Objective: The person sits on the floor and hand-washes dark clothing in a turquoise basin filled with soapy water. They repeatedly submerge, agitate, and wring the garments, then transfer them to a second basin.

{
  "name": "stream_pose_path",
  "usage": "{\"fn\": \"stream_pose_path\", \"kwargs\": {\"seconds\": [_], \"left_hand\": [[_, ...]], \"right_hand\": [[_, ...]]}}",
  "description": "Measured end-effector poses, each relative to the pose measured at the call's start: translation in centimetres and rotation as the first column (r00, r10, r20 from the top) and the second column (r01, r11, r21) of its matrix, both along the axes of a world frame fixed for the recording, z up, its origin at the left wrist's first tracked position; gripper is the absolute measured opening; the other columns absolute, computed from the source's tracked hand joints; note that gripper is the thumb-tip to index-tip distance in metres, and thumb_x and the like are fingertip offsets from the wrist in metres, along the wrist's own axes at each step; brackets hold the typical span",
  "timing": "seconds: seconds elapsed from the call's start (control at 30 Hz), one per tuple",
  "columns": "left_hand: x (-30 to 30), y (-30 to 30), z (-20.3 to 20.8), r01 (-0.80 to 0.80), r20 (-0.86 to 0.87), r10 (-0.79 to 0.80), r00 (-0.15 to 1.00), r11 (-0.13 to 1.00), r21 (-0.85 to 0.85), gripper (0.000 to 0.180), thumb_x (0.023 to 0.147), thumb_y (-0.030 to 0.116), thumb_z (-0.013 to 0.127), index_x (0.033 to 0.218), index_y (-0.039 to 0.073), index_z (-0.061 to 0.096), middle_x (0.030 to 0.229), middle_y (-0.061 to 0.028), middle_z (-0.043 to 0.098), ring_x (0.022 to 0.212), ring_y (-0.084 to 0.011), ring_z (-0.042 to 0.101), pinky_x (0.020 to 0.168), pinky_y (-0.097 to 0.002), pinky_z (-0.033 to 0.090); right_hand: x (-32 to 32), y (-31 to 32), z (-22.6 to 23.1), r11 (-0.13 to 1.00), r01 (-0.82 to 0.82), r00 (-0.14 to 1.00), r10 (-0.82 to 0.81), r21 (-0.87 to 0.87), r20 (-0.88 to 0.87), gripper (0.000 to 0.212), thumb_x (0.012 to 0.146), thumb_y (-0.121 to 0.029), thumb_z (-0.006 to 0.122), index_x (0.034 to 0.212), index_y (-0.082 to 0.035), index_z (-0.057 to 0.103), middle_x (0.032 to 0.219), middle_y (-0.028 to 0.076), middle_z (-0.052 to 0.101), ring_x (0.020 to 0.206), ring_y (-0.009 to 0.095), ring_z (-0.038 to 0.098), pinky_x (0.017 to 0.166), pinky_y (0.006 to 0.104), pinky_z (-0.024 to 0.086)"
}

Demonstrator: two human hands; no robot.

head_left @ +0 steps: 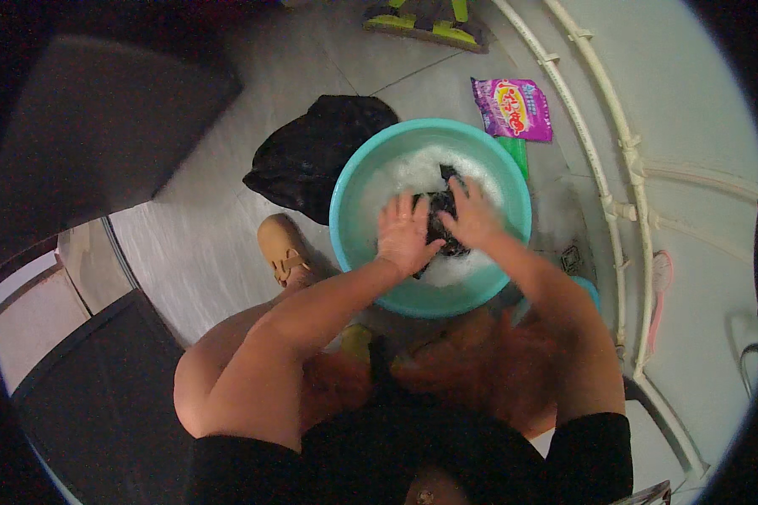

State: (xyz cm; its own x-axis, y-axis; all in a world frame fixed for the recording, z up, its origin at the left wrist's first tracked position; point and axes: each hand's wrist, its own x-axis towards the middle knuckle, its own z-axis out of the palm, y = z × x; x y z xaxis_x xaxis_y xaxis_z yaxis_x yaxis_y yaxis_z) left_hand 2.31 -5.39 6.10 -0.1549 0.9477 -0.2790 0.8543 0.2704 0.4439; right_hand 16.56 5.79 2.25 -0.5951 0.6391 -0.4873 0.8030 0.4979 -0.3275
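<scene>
Resting left hand (403,234) and right hand (473,215) apart, with fingers spread, on black cloth (439,229) lying lengthwise from roughly one to seven o'clock inside turquoise basin (336,220), with purple packet (514,110) (brightly lettered) beyond at one o'clock.

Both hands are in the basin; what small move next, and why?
Perhaps press the black cloth down under the foam: part of it shows uncovered between the left hand and right hand, both over it in the turquoise basin.
</scene>
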Motion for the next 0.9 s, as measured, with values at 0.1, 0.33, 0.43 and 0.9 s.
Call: {"fn": "stream_pose_path", "kwargs": {"seconds": [0.1,0.33,0.43,0.9], "left_hand": [[0.9,-1.4,-2.7,-0.012,0.015,0.017,1.0,0.948,-0.318,0.116,0.063,0.051,0.08,0.152,0.016,0.013,0.155,-0.023,0.001,0.139,-0.0501,0.009,0.102,-0.0619,0.032],[2.0,-0.6,-8.9,0.02,-0.103,-0.059,0.993,0.938,-0.347,0.114,0.061,0.047,0.082,0.149,0.013,0.018,0.15,-0.0175,0.024,0.131,-0.0452,0.032,0.089,-0.0565,0.046],[-0.8,1.1,-10.3,-0.028,0.063,0.064,0.996,0.888,-0.458,0.103,0.064,0.047,0.081,0.145,0.014,0.027,0.138,-0.0157,0.043,0.115,-0.0358,0.052,0.088,-0.0497,0.048],[-4.7,5.0,-3.1,-0.064,0.508,0.254,0.823,0.93,-0.362,0.054,0.058,0.032,0.077,0.102,0.004,0.069,0.095,-0.0159,0.07,0.087,-0.0291,0.067,0.083,-0.0373,0.052]], "right_hand": [[0.5,-2.5,0.3,0.991,-0.134,0.989,0.132,0.018,0.069,0.084,0.081,-0.038,0.07,0.149,-0.014,0.026,0.152,0.024,0.016,0.134,0.048,0.026,0.107,0.0569,0.03],[-0.9,1.8,-6.1,0.905,-0.404,0.904,0.417,-0.133,0.094,0.049,0.087,-0.023,0.056,0.136,-0.023,0.048,0.136,0.016,0.047,0.128,0.037,0.042,0.093,0.0583,0.041],[-1.9,3.1,-7.0,0.945,-0.201,0.962,0.24,-0.257,0.131,0.038,0.091,-0.026,0.046,0.127,-0.021,0.058,0.116,0.012,0.065,0.111,0.031,0.06,0.091,0.0571,0.045],[3.5,-0.5,1.0,0.916,0.347,0.93,-0.363,-0.204,-0.048,0.052,0.089,-0.035,0.059,0.132,-0.007,0.048,0.129,0.017,0.052,0.113,0.032,0.054,0.098,0.0436,0.045]]}}
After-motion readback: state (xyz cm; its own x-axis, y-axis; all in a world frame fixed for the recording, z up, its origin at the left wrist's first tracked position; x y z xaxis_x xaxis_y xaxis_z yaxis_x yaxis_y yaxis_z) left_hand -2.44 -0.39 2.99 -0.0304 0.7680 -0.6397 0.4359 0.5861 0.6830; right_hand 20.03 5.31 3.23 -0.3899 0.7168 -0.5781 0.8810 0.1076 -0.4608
